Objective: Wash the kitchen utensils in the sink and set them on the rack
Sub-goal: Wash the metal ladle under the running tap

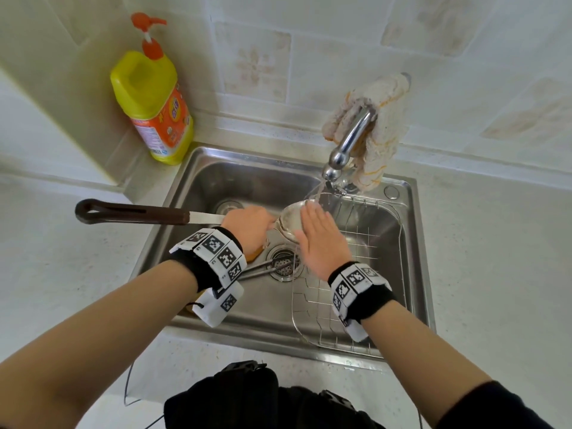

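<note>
hands: left (247, 226) grips ladle (133, 213), right (322, 243) touches it | steel sink (247, 178) | tiled wall (309, 57)

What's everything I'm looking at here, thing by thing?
sink: one, steel, in the pale counter
rack: one, wire, in the sink's right side
tap: one, chrome, running, behind the sink
cloth: one, whitish, draped over the tap
bottle: one, yellow and orange, back-left corner
ladle: one, steel, brown handle, under the tap
tongs: one, metal, by the drain
left hand: grips the ladle's shaft
right hand: flat on the ladle's bowl
</note>
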